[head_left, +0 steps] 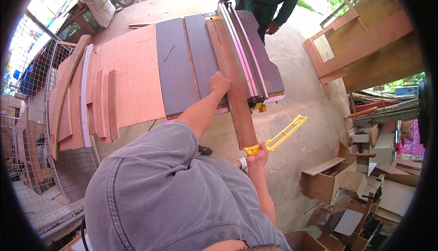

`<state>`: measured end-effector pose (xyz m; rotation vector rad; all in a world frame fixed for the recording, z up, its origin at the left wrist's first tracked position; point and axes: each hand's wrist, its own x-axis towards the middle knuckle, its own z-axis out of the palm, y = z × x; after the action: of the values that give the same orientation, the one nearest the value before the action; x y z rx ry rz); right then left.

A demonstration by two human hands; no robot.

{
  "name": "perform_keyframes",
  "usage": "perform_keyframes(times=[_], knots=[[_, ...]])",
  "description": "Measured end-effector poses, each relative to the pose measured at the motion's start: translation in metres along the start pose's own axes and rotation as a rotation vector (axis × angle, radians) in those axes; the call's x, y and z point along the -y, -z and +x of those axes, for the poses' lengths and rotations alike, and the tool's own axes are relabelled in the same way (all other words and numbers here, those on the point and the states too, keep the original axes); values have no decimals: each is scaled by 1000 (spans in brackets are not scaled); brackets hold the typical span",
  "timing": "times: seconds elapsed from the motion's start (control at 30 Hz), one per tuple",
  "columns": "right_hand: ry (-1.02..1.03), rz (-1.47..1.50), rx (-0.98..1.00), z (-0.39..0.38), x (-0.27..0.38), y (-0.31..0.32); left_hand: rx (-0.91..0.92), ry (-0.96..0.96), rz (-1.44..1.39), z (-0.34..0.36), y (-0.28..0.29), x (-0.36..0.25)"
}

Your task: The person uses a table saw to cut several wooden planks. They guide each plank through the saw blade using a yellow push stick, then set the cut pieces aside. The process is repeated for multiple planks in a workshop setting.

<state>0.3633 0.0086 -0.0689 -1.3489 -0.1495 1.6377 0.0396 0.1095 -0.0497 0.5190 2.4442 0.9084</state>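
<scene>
Board [237, 96], long and brown, slants from eleven to five o'clock across the grey saw table [173, 73], passing at three o'clock of the left hand [220, 83] and ending at ten o'clock of the right hand [259, 155]. The left hand curls in against the board's nine-o'clock edge; whether it clasps it I cannot tell. The right hand is clenched around a yellow push stick [271, 148], whose slotted end meets the board's near end. A metal fence [243, 57] runs along the board's three-o'clock side. At nine o'clock, a pinkish plywood sheet [141, 82] adjoins the table, wood strips [112, 102] lying on it. A co-worker in green [269, 0] stands at one o'clock; wooden boxes [321, 185] crowd the concrete floor [287, 189] at four o'clock.
</scene>
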Motion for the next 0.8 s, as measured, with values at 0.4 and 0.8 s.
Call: perform_keyframes(times=[0.4,0.8], knots=[[-9,12,0,7,-4,-11,18,-19,-18,8,6,-4],[-36,20,5,14,-8,-10,99,-77,-36,-53,-1,18]])
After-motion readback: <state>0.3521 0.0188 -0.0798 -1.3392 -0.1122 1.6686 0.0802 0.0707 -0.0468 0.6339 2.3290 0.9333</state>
